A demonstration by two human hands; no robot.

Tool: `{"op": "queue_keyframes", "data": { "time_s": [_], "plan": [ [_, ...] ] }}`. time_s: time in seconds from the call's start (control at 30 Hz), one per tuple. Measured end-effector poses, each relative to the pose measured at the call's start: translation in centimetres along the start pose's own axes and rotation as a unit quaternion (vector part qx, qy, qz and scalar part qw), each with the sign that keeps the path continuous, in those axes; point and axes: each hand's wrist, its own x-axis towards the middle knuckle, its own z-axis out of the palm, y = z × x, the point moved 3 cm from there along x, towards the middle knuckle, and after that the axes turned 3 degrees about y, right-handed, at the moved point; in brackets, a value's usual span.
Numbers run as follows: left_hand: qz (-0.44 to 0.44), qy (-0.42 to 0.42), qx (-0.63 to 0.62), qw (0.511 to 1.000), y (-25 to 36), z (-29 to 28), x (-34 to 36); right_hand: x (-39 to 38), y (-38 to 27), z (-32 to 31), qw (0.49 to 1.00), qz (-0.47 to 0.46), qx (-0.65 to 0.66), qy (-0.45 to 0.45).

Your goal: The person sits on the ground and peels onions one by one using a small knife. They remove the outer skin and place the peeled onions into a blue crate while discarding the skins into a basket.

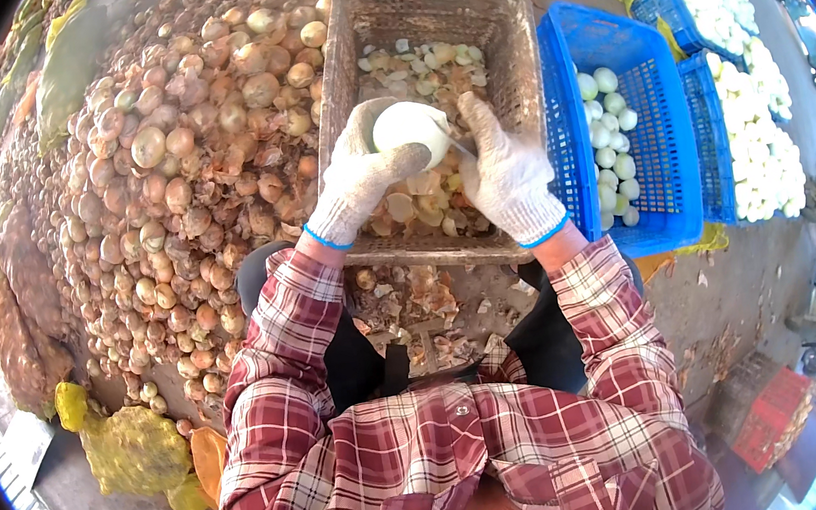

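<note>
My left hand (358, 168), in a white knit glove with a blue cuff, is closed around a peeled white onion (409, 131). Close beside the onion, my gloved right hand (512, 181) grips a small knife (460, 146); its handle is hidden in the fingers. The short blade points toward the onion's right side, and I cannot tell whether it touches. Both hands are above a dirty brown plastic crate (493, 12). Onion ends and peel scraps (423, 208) lie inside that crate.
A large heap of unpeeled onions (152, 214) spreads to the left. To the right stands a blue crate (665, 125) with peeled onions (614, 146); fuller blue crates (706, 135) are beyond. Yellow sacks (139, 452) lie lower left, a red box (774, 420) lower right.
</note>
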Motion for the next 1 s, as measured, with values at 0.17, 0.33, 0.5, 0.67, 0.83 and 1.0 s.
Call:
{"op": "queue_keyframes", "data": {
  "time_s": [0.17, 0.33, 0.5, 0.67, 0.83, 1.0],
  "plan": [
    [-0.042, -0.039, -0.077, 0.995, -0.8, 1.1, -0.3, 0.8, 1.0, 1.1, 0.975, 0.130, -0.103, -0.150],
    [-0.086, -0.035, -0.193, 0.977, -1.5, 0.8, -0.2, 1.4, 2.3, -0.8, 0.961, 0.238, -0.089, -0.108],
    [-0.147, 0.025, -0.242, 0.959, -3.5, 1.0, 1.1, -0.9, 3.1, 2.0, 0.933, 0.186, -0.063, -0.301],
    [0.035, -0.049, -0.095, 0.994, 3.3, 11.4, 0.7, -1.6, 3.2, 4.0, 0.953, 0.118, -0.047, -0.275],
    [0.177, -0.056, 0.125, 0.975, 9.4, 16.1, -5.4, -1.2, 3.1, 2.0, 0.968, 0.075, 0.076, -0.226],
    [0.208, 0.112, 0.337, 0.912, 2.3, 9.5, -6.8, -3.7, -1.7, 2.3, 0.929, 0.040, 0.243, -0.277]
  ]
}}
